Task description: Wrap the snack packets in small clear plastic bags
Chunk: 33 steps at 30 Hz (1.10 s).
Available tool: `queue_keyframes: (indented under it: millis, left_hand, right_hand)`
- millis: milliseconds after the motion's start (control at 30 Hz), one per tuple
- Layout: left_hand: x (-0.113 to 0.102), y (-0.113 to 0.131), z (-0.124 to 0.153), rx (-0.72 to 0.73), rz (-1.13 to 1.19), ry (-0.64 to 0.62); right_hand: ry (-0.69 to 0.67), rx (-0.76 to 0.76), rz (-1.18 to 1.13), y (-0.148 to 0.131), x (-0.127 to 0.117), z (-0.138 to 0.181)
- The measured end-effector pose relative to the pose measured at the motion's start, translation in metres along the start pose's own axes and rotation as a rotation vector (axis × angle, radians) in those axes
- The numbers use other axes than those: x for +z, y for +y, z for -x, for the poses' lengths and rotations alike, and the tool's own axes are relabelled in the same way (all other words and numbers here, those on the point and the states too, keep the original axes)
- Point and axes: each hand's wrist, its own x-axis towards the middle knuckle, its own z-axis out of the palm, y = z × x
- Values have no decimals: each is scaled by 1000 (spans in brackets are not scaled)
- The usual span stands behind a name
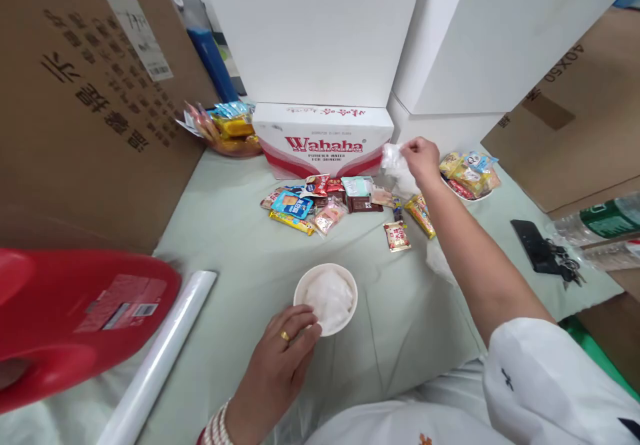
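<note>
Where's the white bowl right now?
In the head view, the white bowl sits just below the picture's centre on the pale green cloth, by the fingertips of the left hand, nearer the wearer than the snack packets.

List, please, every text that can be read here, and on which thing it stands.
"Wahaha®": red-and-white box
"PURIFIED WATER FOR DRINKING": same box
"温馨提示": left carton, turned over
"40X50": right carton, tilted
Too small or blurred: snack wrappers, bottle label, red container's label, other box and carton print.
</note>
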Motion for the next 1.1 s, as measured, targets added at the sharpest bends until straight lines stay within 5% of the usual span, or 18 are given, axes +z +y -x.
queue_keyframes:
  millis: [100, 200, 300, 367, 500, 733, 833, 933, 1100]
  left_hand:
    - [1, 4, -7, 17, 47, -12]
    - [5, 8, -17, 62, 72, -42]
    - [12, 13, -26, 111, 47, -79]
    - [17, 16, -29, 120, 20, -83]
    - [30, 13, -23, 21, -88, -2]
    - [39, 1, -10, -45, -150, 89]
    - [38, 1, -11, -100, -108, 141]
    - [38, 0, -13, -78, -76, 136]
    - [37, -4, -21, 92, 83, 114]
  right_hand:
    - [-19, 67, 152, 5, -21, 20]
    - [-117, -245, 46, -15, -35, 79]
    - [-634, -794, -108, -46, -35, 158]
    - [-910, -966, -11, -63, -25, 203]
    - [-1022, -1004, 289, -81, 1, 248]
    - [-1088, -872, 394, -87, 3, 254]
    - [-1019, -797, 241, -78, -18, 255]
    - [-813, -670, -78, -63, -48, 252]
    - [-148, -248, -406, -18, -80, 181]
